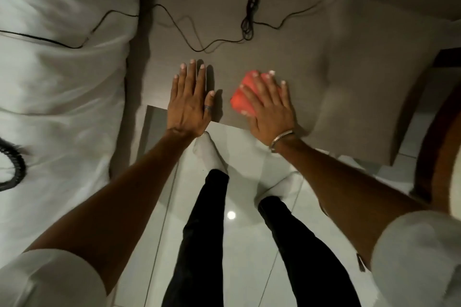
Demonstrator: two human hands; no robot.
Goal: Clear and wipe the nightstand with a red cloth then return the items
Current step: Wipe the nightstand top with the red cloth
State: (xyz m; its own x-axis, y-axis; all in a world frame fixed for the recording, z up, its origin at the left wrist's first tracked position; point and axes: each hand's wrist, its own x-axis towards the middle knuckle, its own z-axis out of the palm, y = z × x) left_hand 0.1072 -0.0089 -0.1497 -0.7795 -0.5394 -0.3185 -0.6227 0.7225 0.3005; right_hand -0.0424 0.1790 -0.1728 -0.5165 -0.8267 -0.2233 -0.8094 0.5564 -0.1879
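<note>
While flat, red cloth [245,99] upright-diagonal.

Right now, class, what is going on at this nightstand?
A person is wiping the nightstand. The right hand lies flat on a folded red cloth, pressing it to the top near the front edge. The left hand rests flat and empty on the surface beside it. A thin black cable lies on the top farther back and runs onto the white bedding on the left.

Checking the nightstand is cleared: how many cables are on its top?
1: a thin black cable trails across the back of the nightstand, its slack bundled near the middle and one end running onto the bed.
</note>
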